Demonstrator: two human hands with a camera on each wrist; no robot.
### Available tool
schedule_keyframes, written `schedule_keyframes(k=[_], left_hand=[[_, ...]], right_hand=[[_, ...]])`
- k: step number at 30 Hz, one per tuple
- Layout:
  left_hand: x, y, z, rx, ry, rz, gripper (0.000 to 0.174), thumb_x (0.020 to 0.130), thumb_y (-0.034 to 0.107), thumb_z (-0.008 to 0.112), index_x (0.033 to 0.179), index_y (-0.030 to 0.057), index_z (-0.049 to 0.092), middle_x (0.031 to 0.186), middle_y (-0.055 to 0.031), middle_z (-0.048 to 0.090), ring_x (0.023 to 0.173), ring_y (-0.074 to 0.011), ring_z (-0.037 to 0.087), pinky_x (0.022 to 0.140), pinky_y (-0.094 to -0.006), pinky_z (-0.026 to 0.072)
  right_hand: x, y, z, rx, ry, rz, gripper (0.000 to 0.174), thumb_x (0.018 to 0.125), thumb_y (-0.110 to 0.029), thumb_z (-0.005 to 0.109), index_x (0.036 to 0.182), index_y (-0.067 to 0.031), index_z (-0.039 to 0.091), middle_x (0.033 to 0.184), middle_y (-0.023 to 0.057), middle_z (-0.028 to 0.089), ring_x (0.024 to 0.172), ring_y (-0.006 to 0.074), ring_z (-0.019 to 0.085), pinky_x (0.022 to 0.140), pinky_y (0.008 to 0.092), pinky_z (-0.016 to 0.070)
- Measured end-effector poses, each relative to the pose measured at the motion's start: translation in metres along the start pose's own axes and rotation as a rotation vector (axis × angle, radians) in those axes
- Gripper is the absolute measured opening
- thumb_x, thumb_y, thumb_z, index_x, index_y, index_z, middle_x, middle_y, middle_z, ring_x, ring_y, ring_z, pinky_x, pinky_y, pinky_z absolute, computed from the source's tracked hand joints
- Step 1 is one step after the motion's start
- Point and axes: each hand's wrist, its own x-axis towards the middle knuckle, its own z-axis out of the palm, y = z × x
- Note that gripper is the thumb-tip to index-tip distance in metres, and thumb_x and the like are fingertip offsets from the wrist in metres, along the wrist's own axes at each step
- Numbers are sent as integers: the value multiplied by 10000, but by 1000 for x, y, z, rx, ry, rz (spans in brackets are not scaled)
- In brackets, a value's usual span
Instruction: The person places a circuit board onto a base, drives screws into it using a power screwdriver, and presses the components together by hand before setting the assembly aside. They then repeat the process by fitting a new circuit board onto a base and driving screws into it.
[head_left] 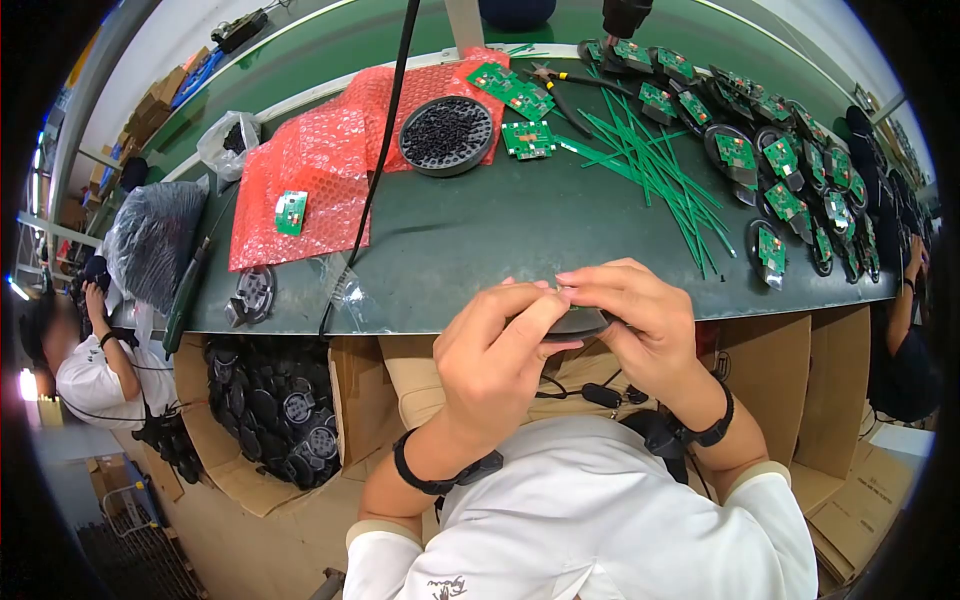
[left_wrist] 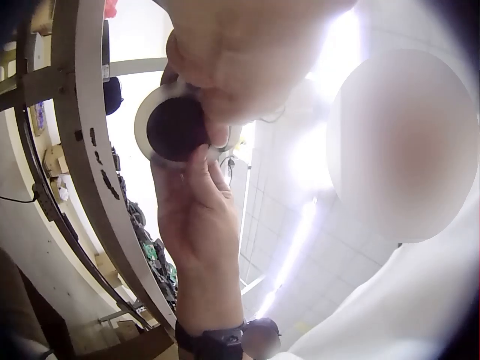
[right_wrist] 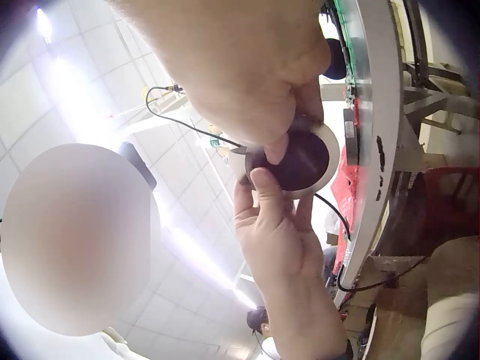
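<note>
Disc [head_left: 582, 322] up in both hands, off the worktop [head_left: 450, 240], just at its near edge, over the lap. Looks roughly level; a sliver of green shows on its upper side, most of that side hidden by fingers.

Grip: left hand [head_left: 495, 350] pinches the disc at its left part, right hand [head_left: 640, 315] at its right. Fingertips meet on top, thumbs below on the dark face, plain in both wrist views. What lies between the fingertips is too small to tell.

Step in hand, as I judge it: close fingertip work on the upper side, likely fitting or seating. Worth doing thus:
- Back the disc with the thumbs right under the point being pressed, so it can't tip.
- Let one hand steady the disc while the other does the fine move; both pushing at once could skew it.
- Press straight down, in small doses. If it resists, realign rather than force.
- Touch any board by its edges; a hard push on its parts could crack a joint.
- Work a little further in over the worktop. Here a dropped bit would likely go to lap or floor.
- Mind the black cable [head_left: 392, 110], hanging left of the hands; sleeves and wrist straps could snag it.
</note>
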Motion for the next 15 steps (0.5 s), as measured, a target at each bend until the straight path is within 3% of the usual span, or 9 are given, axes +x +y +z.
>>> schedule_keyframes(k=[5,7,10,13,15], left_hand=[[-1,-1,0,16,-12,17,392,709,-61,823,1080,22,728,1022,-152,752,926,-312,750,801,-380,629],[0,-3,2,14,36,61,439,664,-75,787,1088,26,734,992,-116,740,857,-291,740,725,-380,626],[-3,-4,1,44,33,58,412,675,-64,783,1071,37,734,978,-92,747,862,-267,740,710,-365,580],[0,-2,-2,99,14,104,391,681,-57,780,1055,52,738,968,-70,753,864,-241,736,731,-349,521],[1,-1,-4,97,-5,98,395,698,-36,813,1073,56,731,986,-88,756,869,-260,732,769,-353,540]], right_hand=[[0,-2,1,32,3,14,500,678,112,722,1151,-45,768,1211,111,754,991,308,713,828,372,575],[0,-2,0,12,-12,14,495,683,120,712,1148,-40,768,1214,115,752,977,309,711,824,373,572],[0,-3,-1,25,-21,27,493,680,123,709,1143,-36,767,1205,117,754,980,309,711,820,373,572],[0,-4,-2,32,-20,26,496,670,125,709,1137,-35,768,1194,117,758,971,307,713,808,371,572],[1,-4,-2,34,-12,14,491,670,126,710,1130,-35,771,1189,118,760,965,307,714,804,369,572]])
